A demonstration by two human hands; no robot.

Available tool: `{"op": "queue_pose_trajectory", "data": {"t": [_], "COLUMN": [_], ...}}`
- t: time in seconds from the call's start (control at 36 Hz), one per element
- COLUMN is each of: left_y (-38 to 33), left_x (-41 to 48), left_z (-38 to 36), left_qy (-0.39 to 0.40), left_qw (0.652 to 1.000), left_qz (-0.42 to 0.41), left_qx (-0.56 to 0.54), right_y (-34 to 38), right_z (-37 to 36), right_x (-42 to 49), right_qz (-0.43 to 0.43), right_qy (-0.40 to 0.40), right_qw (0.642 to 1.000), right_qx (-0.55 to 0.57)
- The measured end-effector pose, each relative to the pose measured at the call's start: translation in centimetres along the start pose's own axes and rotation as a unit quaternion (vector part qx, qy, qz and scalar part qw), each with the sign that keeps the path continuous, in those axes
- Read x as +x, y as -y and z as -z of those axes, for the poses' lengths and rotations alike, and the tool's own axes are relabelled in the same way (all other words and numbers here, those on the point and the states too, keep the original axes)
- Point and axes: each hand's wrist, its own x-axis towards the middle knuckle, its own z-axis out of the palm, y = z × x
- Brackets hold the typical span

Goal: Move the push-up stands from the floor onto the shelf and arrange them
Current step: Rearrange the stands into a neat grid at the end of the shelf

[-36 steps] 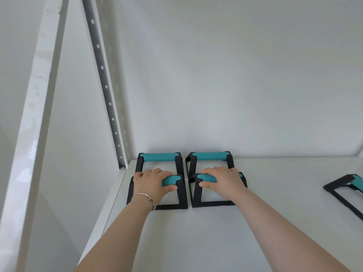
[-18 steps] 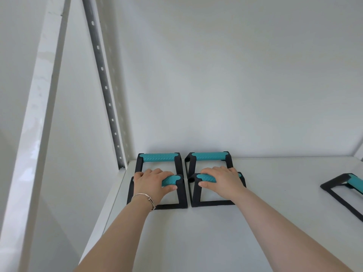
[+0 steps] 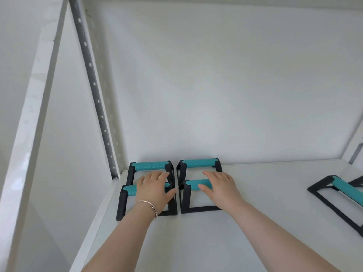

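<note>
On the shelf (image 3: pixel 255 222), four push-up stands (image 3: pixel 150 166) sit in a tidy block at the back left. My left hand (image 3: pixel 155 190) and right hand (image 3: pixel 220 186) rest flat and unclenched on the front pair. A fifth stand (image 3: pixel 342 188) lies askew far right, possibly with another behind; it needs aligning.
</note>
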Motion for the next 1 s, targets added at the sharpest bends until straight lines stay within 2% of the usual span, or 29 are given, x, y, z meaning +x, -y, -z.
{"op": "queue_pose_trajectory", "data": {"t": [0.14, 0.33, 0.75, 0.86, 1.0], "left_y": [-6.7, -19.4, -48.0, -53.6, -58.9], "left_x": [0.1, 0.1, 0.1, 0.7, 1.4], "left_z": [0.0, -2.0, -5.3, -6.2, -7.9], "left_qy": [-0.055, -0.046, 0.014, 0.036, 0.104], "left_qw": [0.998, 0.999, 0.997, 0.995, 0.984], "left_qz": [-0.002, -0.01, -0.04, -0.017, 0.044], "left_qx": [0.014, 0.011, -0.059, -0.088, -0.137], "right_y": [-4.2, -13.7, -39.4, -43.5, -46.9], "right_z": [2.1, 6.8, 18.7, 19.3, 18.6], "right_x": [-1.9, -5.8, -14.2, -15.3, -15.8], "right_qz": [-0.045, -0.116, -0.254, -0.264, -0.271], "right_qy": [-0.055, -0.109, -0.097, -0.071, -0.035], "right_qw": [0.996, 0.982, 0.948, 0.947, 0.953], "right_qx": [-0.045, -0.104, -0.168, -0.167, -0.133]}}
